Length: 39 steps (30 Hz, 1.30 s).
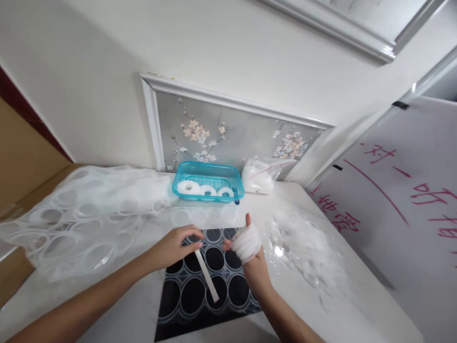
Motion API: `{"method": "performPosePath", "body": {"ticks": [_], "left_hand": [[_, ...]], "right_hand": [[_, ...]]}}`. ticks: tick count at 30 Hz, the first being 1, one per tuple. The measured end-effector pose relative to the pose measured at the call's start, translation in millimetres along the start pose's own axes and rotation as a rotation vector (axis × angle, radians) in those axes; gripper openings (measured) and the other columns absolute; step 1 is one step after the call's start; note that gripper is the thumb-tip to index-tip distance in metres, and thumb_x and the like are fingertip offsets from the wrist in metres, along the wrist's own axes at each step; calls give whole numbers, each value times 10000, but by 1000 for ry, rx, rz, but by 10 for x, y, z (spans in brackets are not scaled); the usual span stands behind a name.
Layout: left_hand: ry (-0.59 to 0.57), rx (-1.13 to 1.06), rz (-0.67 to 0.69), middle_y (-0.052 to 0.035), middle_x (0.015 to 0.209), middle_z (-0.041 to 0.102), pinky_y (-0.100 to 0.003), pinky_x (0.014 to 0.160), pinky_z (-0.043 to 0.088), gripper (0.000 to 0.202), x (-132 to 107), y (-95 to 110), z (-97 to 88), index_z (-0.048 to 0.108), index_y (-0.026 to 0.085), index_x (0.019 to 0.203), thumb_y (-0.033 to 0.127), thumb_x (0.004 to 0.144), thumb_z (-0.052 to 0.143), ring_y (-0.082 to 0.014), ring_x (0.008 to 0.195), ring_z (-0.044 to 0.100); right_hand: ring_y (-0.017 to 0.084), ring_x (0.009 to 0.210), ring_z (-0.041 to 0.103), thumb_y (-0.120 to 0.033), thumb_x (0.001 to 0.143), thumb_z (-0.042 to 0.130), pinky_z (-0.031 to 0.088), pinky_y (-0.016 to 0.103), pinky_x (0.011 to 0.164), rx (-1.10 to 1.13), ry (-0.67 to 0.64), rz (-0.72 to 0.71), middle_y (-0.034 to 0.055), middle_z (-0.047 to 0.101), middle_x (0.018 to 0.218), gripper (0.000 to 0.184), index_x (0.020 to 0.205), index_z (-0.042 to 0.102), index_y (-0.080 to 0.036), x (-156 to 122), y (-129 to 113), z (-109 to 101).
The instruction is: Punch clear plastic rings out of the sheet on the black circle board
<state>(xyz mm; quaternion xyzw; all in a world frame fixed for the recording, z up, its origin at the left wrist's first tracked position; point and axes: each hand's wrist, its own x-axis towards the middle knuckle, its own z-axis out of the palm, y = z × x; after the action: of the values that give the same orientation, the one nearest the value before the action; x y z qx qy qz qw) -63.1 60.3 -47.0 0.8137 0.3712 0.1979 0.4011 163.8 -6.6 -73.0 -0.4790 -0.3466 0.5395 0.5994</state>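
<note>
- Wrapping in progress: right hand, centre-right of frame, is wearing white tape wound round the fingers, thumb sticking up; can't tell if it's open or curled under the wrap.
- Left hand, centre of frame, is pinching the free tape strip w/ fingertips closed on its top end; strip is hanging down-right over the black ringed mat.
- Risk: loose tail is dangling w/ slack, so it could twist or stick to itself or the mat.
- Risk: thin pinch could be slipping, letting the wrap go loose.
- Blue basket w/ tape rolls is sitting upper centre, plastic bag just right of it, clear sheets piling at left – an elbow could be snagging those.
</note>
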Motion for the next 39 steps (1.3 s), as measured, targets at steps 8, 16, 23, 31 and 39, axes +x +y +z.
{"method": "performPosePath", "body": {"ticks": [8,16,23,31,39], "left_hand": [[-125,265,164,-100,1182,654,-390,978,473,214,1642,378,976,658,161,1103,236,907,613,-229,1074,618],[-17,395,80,-110,1214,600,-422,876,544,338,2305,498,1406,583,142,1216,340,942,607,-225,1036,622],[147,306,187,-55,992,641,-319,854,505,160,1631,920,1066,551,161,993,204,1016,399,-161,919,615],[359,367,675,-34,865,654,-320,783,449,119,491,1233,698,537,173,948,85,959,458,-177,848,576],[362,413,787,-68,976,703,-383,868,464,213,-61,1121,398,597,146,1057,44,870,602,-223,1004,601]], "right_hand": [[154,671,696,-420,718,750,608,310,715,228,371,-105,-64,619,779,930,1511,268,-348,-40,-23,-701],[126,674,702,-373,778,679,574,323,864,280,472,-85,-40,696,848,845,1511,265,-298,126,-147,-1122],[260,1299,545,-566,887,537,380,450,1130,169,282,-120,118,650,1311,533,1247,644,-189,-37,-218,-887],[279,1331,517,-548,828,650,409,493,1126,127,1,-330,65,567,1421,547,1304,595,-283,-178,10,-420],[201,1349,497,-425,976,486,326,479,1171,-18,-137,-505,0,590,1399,445,1417,428,-414,-505,-285,91]]}}
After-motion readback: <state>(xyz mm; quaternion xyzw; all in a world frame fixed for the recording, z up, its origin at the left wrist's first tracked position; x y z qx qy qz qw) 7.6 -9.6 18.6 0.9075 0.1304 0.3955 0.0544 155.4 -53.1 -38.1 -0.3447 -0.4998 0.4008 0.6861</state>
